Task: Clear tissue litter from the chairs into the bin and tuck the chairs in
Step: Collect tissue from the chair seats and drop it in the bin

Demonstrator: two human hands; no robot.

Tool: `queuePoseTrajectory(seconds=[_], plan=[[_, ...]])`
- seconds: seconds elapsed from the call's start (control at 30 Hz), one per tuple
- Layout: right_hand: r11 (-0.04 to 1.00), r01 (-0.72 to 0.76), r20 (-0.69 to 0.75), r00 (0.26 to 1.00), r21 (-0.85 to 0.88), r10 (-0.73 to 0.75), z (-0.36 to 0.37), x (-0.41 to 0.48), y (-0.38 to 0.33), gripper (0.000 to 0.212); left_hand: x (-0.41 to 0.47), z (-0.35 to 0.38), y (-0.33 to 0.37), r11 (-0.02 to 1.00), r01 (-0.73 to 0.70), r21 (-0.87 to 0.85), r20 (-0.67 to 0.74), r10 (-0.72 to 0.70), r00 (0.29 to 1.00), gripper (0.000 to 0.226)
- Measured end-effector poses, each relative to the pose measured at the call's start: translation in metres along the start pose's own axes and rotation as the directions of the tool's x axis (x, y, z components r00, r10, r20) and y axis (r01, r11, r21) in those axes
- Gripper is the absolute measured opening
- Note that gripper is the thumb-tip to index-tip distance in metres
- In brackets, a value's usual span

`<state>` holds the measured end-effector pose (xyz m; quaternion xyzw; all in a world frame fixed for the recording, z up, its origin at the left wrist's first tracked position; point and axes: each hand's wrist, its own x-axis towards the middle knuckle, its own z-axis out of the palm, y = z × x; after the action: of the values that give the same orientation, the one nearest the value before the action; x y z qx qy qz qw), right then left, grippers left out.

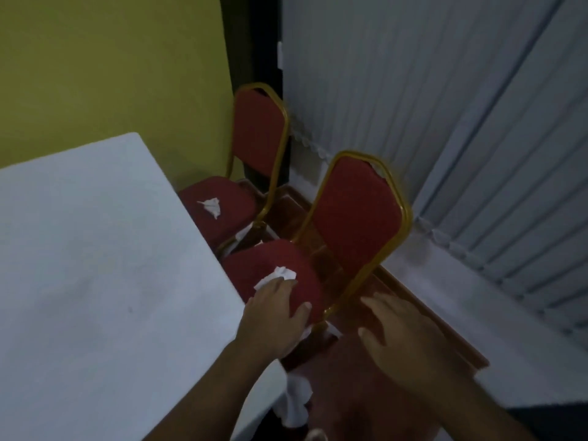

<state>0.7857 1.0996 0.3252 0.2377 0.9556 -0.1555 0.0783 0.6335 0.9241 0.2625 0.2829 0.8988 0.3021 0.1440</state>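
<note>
Two red chairs with gold frames stand at the right side of a table draped in white cloth (95,249). A crumpled white tissue (281,274) lies on the seat of the near chair (356,214). My left hand (273,316) lies flat on that seat, its fingertips touching the tissue. It grips nothing. To the right of the seat my right hand (401,338) hovers with fingers spread, holding nothing. A second crumpled tissue (211,206) rests on the seat of the far chair (259,135). No bin is in view.
Grey vertical blinds (445,106) hang behind the chairs. A yellow wall (111,68) is at the left. A reddish wooden ledge (445,323) runs along the floor below the blinds. A fold of white cloth (294,402) hangs at the table's near corner.
</note>
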Motion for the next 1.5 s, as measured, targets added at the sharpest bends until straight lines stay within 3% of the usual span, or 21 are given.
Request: queuePoseTrajectory(seconds=[0.17, 0.37, 0.5, 0.67, 0.97, 1.1, 1.23, 1.3, 1.4, 1.5], plan=[[0.99, 0.143, 0.048, 0.989, -0.008, -0.142, -0.023, 0.096, 0.008, 0.057, 0.072, 0.0, 0.001, 0.997, 0.077, 0.009, -0.101, -0.076, 0.992, 0.044], [0.94, 0.34, 0.117, 0.935, -0.019, -0.336, -0.024, 0.225, 0.003, 0.057, 0.14, -0.003, -0.008, 0.955, 0.295, 0.044, -0.191, -0.282, 0.94, 0.068], [0.889, 0.458, 0.162, 0.879, -0.027, -0.448, -0.019, 0.302, -0.003, 0.057, 0.178, -0.002, -0.017, 0.905, 0.424, 0.013, -0.245, -0.409, 0.879, 0.06], [0.853, 0.522, 0.19, 0.839, -0.012, -0.511, -0.016, 0.394, -0.025, 0.057, 0.258, -0.014, -0.046, 0.876, 0.479, -0.057, -0.293, -0.473, 0.831, 0.053], [0.856, 0.516, 0.145, 0.849, -0.018, -0.509, 0.083, 0.591, -0.103, 0.059, 0.471, 0.02, -0.256, 0.819, 0.571, -0.058, -0.263, -0.564, 0.782, 0.048], [0.844, 0.536, 0.146, 0.834, 0.013, -0.532, 0.146, 0.66, -0.125, 0.06, 0.54, 0.046, -0.361, 0.832, 0.554, 0.025, -0.235, -0.534, 0.812, 0.046], [0.838, 0.545, 0.17, 0.826, 0.004, -0.538, 0.206, 0.703, -0.134, 0.059, 0.593, 0.058, -0.448, 0.823, 0.563, 0.076, -0.31, -0.517, 0.798, 0.067], [0.833, 0.552, 0.153, 0.822, 0.019, -0.548, 0.232, 0.717, -0.133, 0.058, 0.617, 0.056, -0.48, 0.787, 0.577, 0.221, -0.297, -0.509, 0.808, 0.074], [0.821, 0.569, 0.142, 0.809, 0.054, -0.57, 0.263, 0.728, -0.126, 0.058, 0.639, 0.065, -0.512, 0.747, 0.573, 0.337, -0.213, -0.532, 0.819, 0.053], [0.802, 0.596, 0.166, 0.789, 0.023, -0.591, 0.277, 0.729, -0.124, 0.059, 0.635, 0.074, -0.513, 0.799, 0.552, 0.239, -0.222, -0.509, 0.832, 0.034]])
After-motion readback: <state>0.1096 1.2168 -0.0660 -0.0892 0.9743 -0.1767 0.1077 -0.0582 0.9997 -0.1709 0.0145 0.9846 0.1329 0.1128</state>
